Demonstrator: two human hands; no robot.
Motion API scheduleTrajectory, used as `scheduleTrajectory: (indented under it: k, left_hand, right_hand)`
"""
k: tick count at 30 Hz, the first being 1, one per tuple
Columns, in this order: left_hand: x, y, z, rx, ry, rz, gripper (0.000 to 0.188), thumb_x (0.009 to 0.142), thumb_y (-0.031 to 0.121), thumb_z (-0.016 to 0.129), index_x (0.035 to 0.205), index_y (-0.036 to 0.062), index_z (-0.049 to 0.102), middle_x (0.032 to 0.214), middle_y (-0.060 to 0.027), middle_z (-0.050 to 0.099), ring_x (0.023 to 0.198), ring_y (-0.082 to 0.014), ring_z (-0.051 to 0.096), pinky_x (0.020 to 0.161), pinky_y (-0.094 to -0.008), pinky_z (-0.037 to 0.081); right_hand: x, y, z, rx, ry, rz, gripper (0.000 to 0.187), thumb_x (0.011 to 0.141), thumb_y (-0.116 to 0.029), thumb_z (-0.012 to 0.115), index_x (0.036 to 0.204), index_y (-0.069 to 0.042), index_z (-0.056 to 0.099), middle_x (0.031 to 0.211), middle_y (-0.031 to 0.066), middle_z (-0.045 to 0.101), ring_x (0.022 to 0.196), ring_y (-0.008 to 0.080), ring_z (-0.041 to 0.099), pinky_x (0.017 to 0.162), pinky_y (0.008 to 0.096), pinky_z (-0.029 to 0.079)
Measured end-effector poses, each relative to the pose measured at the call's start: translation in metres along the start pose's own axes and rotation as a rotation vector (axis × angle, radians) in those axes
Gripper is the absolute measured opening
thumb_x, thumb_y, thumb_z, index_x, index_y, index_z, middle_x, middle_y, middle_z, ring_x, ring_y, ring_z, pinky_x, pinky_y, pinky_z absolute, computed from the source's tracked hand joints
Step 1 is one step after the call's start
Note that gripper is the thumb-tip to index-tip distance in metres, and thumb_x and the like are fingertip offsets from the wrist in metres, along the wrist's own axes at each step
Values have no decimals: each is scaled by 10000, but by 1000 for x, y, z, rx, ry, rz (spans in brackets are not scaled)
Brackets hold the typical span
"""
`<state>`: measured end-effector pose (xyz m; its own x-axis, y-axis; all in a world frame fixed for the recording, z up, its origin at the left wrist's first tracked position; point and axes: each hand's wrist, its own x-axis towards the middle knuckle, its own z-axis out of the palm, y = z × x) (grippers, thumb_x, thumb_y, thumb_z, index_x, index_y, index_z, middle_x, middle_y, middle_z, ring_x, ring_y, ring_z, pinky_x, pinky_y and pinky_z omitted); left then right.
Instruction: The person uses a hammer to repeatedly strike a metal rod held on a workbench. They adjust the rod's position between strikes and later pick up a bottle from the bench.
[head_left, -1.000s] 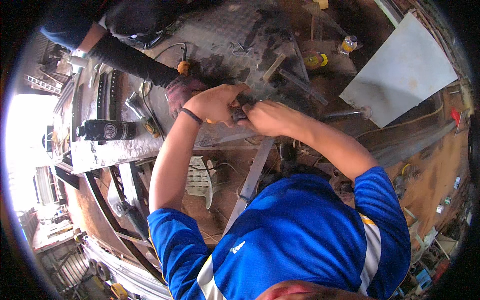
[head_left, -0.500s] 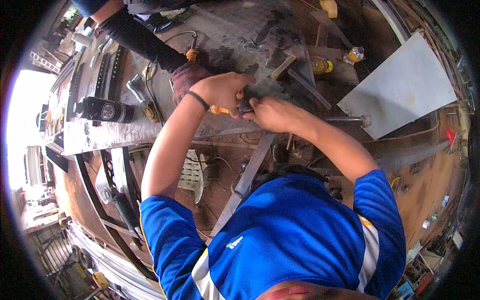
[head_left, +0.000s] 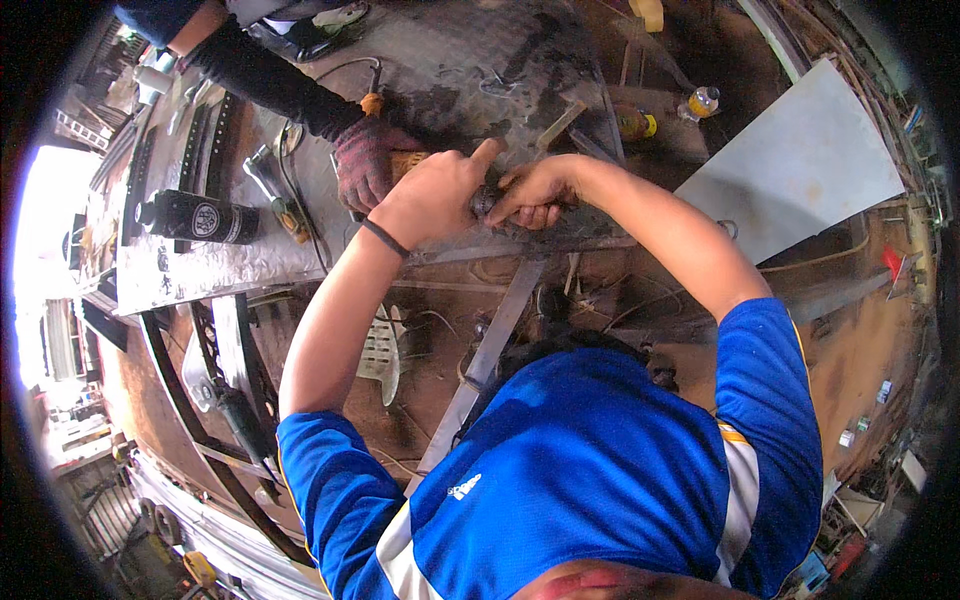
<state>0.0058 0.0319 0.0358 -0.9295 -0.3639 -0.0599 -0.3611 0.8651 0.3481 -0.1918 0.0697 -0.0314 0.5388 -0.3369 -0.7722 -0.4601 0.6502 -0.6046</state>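
A corded orange power tool (head_left: 408, 160), seemingly an angle grinder, lies above the metal bench between my hands and a co-worker's. My left hand (head_left: 437, 195) wraps over its front part, the thumb side pointing up and away. Close by on the right, my right hand (head_left: 538, 192) has its fingers curled, with fingertips on the tool's dark head (head_left: 485, 200). Just left of my left hand, the co-worker's dark red gloved hand (head_left: 365, 160) rests at the tool's rear. My hands hide much of the body, and I cannot make out any disc.
A black bottle (head_left: 205, 218) lies on the metal-topped bench (head_left: 190, 278) at left, near another corded tool (head_left: 278, 195). A hammer (head_left: 560, 128) lies beyond my right hand. Farther right are a clear bottle (head_left: 700, 103) and a pale sheet (head_left: 800, 165).
My right hand has shifted up and its fingers have turned at the tool's head. My left hand has moved slightly left. The gloved hand has moved a little, showing more of the tool's orange body.
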Motion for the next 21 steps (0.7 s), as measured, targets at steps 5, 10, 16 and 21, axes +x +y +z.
scheduleTrajectory:
  k: [5,10,16,21]
  left_hand:
    - [14,-22,7,-98,-102,95,971,560,98,867,1412,-9,413,866,-251,698,875,-461,683,746,-497,559]
    - [33,-48,8,-104,-318,179,1004,549,106,892,1438,9,436,931,-196,720,837,-448,701,739,-445,593]
    - [-13,5,13,202,39,37,979,641,108,858,1485,0,373,884,-225,718,831,-423,711,693,-462,591]
    - [28,-57,-10,-216,-378,41,1070,506,163,937,1424,-37,426,1003,-233,728,984,-433,694,774,-479,584]
  right_hand:
    - [6,-3,17,-274,135,-38,234,938,-296,686,890,-121,539,595,-73,401,468,42,370,390,253,273]
    - [7,-9,36,-481,415,-5,485,877,-484,666,1071,-42,629,668,72,585,560,211,578,502,379,490]
    - [15,6,30,-633,495,-141,567,881,-468,673,1082,58,607,834,140,685,696,243,653,625,399,531]
    - [-2,-18,52,-539,525,5,516,865,-460,679,940,47,630,805,160,685,761,242,672,658,403,535]
